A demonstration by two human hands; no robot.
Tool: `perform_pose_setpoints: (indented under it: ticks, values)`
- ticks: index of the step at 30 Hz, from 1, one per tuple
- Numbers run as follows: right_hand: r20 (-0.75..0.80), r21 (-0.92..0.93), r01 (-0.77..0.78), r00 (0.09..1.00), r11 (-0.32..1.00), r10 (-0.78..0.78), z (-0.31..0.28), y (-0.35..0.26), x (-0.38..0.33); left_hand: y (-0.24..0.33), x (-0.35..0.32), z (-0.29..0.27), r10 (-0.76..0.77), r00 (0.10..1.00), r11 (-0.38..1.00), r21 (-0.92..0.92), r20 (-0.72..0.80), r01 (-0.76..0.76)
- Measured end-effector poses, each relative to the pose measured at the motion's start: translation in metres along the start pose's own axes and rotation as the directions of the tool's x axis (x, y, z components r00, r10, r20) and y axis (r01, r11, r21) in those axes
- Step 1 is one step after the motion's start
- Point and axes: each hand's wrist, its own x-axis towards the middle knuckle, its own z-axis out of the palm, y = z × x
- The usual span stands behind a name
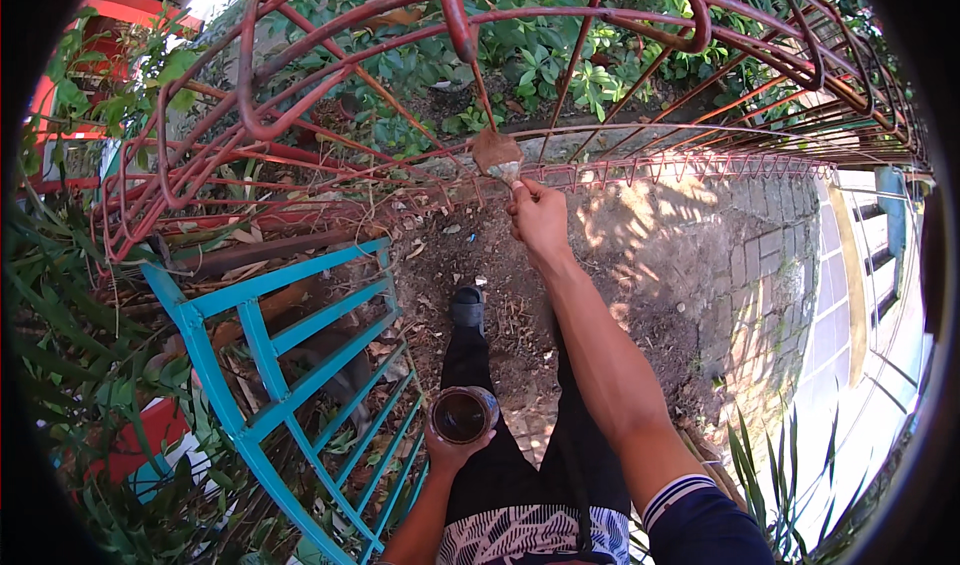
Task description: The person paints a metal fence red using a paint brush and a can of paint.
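My right hand [540,215] reaches forward, fingers closed round the handle of a paintbrush [497,155]. The brush head is coated reddish brown and lies against a thin upright bar of the red wire fence [400,15]. Low in front of my body, my left hand [455,449] is wrapped round a round can [463,417]. Dark brown liquid shows inside its mouth. Part of the left hand is hidden beneath the can.
A teal metal gate [262,365] stands at my left, close to my left arm. Leafy plants [590,75] grow behind the fence. Soil and paving [760,255] lie ahead right, with a white-blue structure [880,255] at the right edge. My foot in a dark sandal [467,308] is on the ground.
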Motion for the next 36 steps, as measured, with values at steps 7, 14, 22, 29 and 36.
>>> perform_pose_setpoints:
  ticks: [7,14,22,29,36]
  values:
    - [-0.338,0.093,0.147,0.935,0.985,-0.108,0.0,-0.001,-0.015,0.003,-0.002,0.005,-0.103,0.992,0.994,-0.051,-0.07,0.1]
    - [-0.106,0.017,0.077,0.992,0.997,-0.075,0.011,-0.007,-0.015,-0.007,-0.001,0.014,-0.114,0.986,0.989,-0.112,-0.124,0.1]
    - [-0.041,0.115,-0.034,0.998,0.993,0.039,0.0,-0.02,-0.01,0.003,-0.001,0.016,-0.131,0.973,0.971,-0.22,-0.188,0.088]
    - [-0.161,0.279,0.109,0.985,0.954,-0.066,0.001,-0.014,-0.028,-0.001,-0.011,0.022,-0.071,0.972,0.988,-0.15,-0.226,0.037]
    - [-0.234,0.281,0.206,0.962,0.937,-0.141,0.021,-0.011,-0.037,0.004,-0.018,0.027,-0.099,0.948,0.99,-0.124,-0.302,0.064]
